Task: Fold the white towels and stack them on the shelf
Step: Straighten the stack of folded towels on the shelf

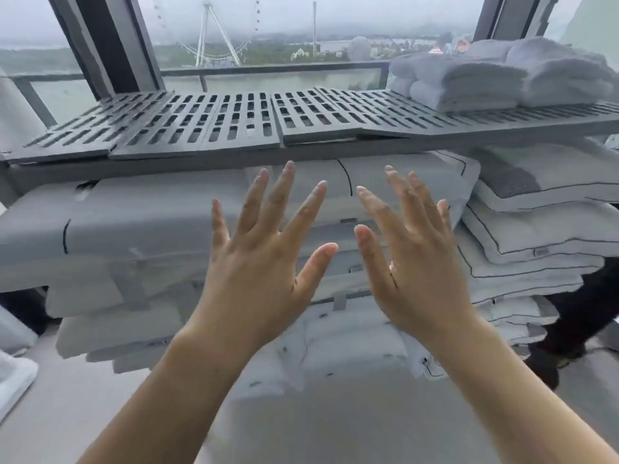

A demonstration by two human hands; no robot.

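Observation:
My left hand (264,259) and my right hand (412,262) are raised side by side in the middle of the view, fingers spread, palms away from me, holding nothing. They hover in front of and below a grey slatted shelf (207,125). Folded white towels (495,78) lie stacked on the right end of that shelf, well to the upper right of my right hand. The rest of the shelf top is bare.
Stacks of white folded linen with dark piping (536,236) fill the level under the shelf. More white bedding (140,229) lies behind my hands. A large window (268,35) is behind the shelf. A dark-clothed person's leg (576,316) stands at the right.

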